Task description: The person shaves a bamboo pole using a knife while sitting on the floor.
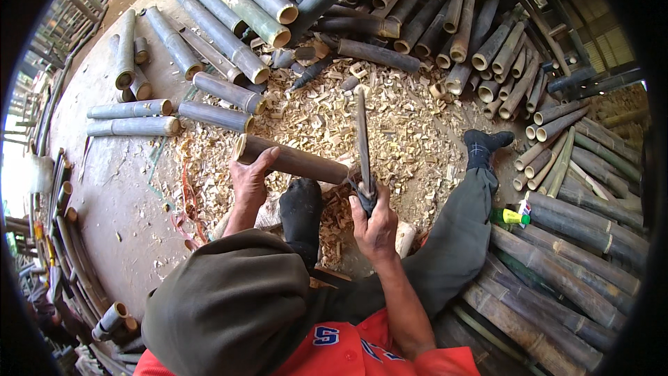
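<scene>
My left hand [249,179] is wrapped around the left end of a brown bamboo section [298,160], which lies slantwise in front of me. My right hand [376,226] grips a machete [363,136] by its dark handle, with the long narrow blade pointing away from me. The machete crosses close to the bamboo's right end; whether the two touch, I cannot tell. Just below the bamboo is my dark-socked left foot [300,212]. Pale wood chips [417,160] cover the ground around both hands.
Cut bamboo sections [132,126] lie on the concrete floor [118,195] at left. Long bamboo poles [240,3] and a bamboo stack [515,69] are at the back. My outstretched right leg [456,216] runs beside more bamboo [557,264]. A yellow-green bottle [510,216] rests on that pile.
</scene>
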Motion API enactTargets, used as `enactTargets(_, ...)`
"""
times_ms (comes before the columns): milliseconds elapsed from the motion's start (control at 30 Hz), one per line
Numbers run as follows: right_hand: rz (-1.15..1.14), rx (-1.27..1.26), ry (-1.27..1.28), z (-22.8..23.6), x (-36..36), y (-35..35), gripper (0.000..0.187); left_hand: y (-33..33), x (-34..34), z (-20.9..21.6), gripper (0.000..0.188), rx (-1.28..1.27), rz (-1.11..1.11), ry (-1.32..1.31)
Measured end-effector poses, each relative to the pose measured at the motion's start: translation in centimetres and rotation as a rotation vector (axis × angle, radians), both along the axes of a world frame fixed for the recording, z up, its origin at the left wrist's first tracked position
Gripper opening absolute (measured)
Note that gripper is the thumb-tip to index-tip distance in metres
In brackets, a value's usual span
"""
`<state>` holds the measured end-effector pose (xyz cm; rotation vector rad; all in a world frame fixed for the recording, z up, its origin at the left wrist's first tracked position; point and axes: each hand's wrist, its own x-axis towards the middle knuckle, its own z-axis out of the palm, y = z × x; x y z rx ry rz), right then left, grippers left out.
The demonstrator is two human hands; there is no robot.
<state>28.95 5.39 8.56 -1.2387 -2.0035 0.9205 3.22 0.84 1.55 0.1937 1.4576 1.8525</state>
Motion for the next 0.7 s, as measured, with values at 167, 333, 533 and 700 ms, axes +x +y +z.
enactTargets(167, -0.025, -0.358, -0.536, -7.1, 1.8, 2.2, 0.041, 0.7, 0.4, 1.2, 0.045, 0.051, -0.094, 0.152)
enactTargets(333, 0.032, -0.197, -0.232, -1.2, 0.5, 0.4, 0.041, -1.1, -1.6, 1.2, 0.051, 0.030, -0.255, 0.092)
enactTargets(533, -0.005, -0.374, -0.587, -4.8, 0.5, 0.7, 0.036, 0.3, -0.7, 2.4, 0.055, 0.113, -0.268, 0.075)
enactTargets(700, 0.003, -0.166, -0.220, 0.1, -0.8, 0.1, 0.036, 0.5, 0.6, 1.0, 0.042, 0.000, 0.031, 0.069)
